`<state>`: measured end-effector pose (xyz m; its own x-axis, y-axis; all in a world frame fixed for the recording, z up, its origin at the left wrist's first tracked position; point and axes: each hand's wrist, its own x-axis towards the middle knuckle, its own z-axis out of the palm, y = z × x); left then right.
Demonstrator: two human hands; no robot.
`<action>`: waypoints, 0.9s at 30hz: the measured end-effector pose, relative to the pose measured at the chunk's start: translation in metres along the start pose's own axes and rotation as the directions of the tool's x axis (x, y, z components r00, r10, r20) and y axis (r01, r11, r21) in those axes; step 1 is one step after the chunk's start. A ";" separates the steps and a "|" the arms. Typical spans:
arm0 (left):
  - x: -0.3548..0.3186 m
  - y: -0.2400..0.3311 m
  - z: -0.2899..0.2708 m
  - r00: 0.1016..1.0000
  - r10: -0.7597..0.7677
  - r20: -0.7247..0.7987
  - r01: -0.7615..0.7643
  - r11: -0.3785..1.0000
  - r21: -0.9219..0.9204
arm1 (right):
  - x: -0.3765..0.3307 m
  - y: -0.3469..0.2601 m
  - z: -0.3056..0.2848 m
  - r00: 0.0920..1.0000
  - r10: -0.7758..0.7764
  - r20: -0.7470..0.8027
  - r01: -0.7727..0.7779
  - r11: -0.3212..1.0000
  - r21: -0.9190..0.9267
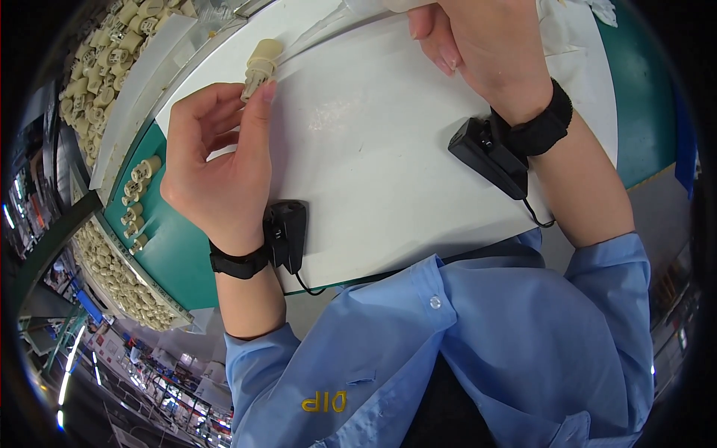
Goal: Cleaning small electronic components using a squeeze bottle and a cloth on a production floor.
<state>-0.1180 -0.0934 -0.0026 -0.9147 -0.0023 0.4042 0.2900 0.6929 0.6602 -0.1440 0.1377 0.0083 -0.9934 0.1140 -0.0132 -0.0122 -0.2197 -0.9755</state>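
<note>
Between the thumb and fingers of my left hand [224, 160] is a small cream plastic cap-like part [264, 55], its round end up and its narrow pronged end down. My right hand [494, 56] is closed round a translucent squeeze bottle [366, 6], which is partly cut off by the upper edge. From the bottle a long tapered nozzle [320, 28] points down to the left, and its tip meets or nearly meets the side of the cream part. Whether the two touch, I cannot tell. Both hands are above a white sheet [373, 160].
Several similar cream parts [133, 201] stand in a row on the green mat [172, 261] at left. One bin [112, 60] heaped with such parts is at upper left; another tray [123, 280] of small cream pieces lies below. Crumpled white material [567, 30] is at upper right.
</note>
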 end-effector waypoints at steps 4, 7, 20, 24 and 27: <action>0.000 -0.003 0.000 0.999 0.046 0.007 -0.046 0.999 -0.014 | 0.000 -0.001 0.000 1.000 -0.008 0.001 0.008 1.000 -0.009; 0.001 -0.003 0.001 0.997 0.072 0.015 -0.072 0.997 -0.019 | 0.000 -0.001 0.000 1.000 0.011 -0.020 -0.011 1.000 -0.015; 0.001 0.002 0.000 0.997 0.063 0.050 -0.065 0.997 0.030 | 0.000 -0.002 0.001 0.999 0.028 -0.023 -0.029 0.999 -0.020; 0.001 0.001 -0.001 0.996 0.063 0.057 -0.065 0.997 0.046 | 0.000 -0.001 0.000 1.000 0.011 -0.013 -0.011 1.000 0.007; 0.001 0.001 -0.001 0.997 0.058 0.057 -0.061 0.997 0.048 | 0.000 0.000 0.000 1.000 0.003 -0.018 -0.003 1.000 0.001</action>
<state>-0.1188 -0.0935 -0.0010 -0.9110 0.0790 0.4049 0.3311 0.7255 0.6034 -0.1444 0.1376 0.0087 -0.9913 0.1303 -0.0204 -0.0090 -0.2214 -0.9751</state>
